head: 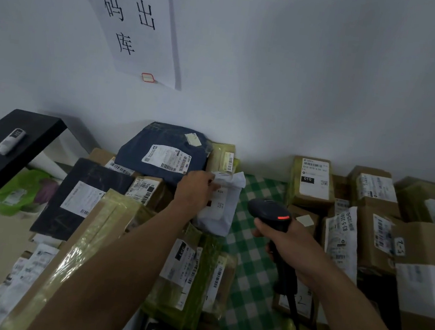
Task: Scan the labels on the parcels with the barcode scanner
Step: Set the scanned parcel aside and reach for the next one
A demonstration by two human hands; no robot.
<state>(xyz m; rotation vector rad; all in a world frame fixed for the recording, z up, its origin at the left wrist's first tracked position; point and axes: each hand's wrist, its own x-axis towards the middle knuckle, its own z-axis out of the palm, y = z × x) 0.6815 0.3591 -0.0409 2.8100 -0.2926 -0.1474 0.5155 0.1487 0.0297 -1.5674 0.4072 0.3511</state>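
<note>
Checked-cloth bench (251, 263) by a white wall (328, 82), parcels (312, 181) heaped. Your left grip (194, 189) pinches the white mailer (219, 214) by its top; your right grip (288, 243) clasps the scanner (269, 211), mailer just left of its nose.

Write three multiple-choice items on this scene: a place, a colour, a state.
1. The white bag parcel lies: A in a basket; B on a chair; C at the left edge of the checked cloth, in front of the dark blue parcel.
2. The scanner light glows: A red; B green; C blue.
3. The left hand: A hangs idle; B grips the white bag parcel; C holds the scanner.
Answers: 1 C, it overlaps the cloth's left side; 2 A, a red bar shows on its head; 3 B, it pinches the parcel's top.
</note>
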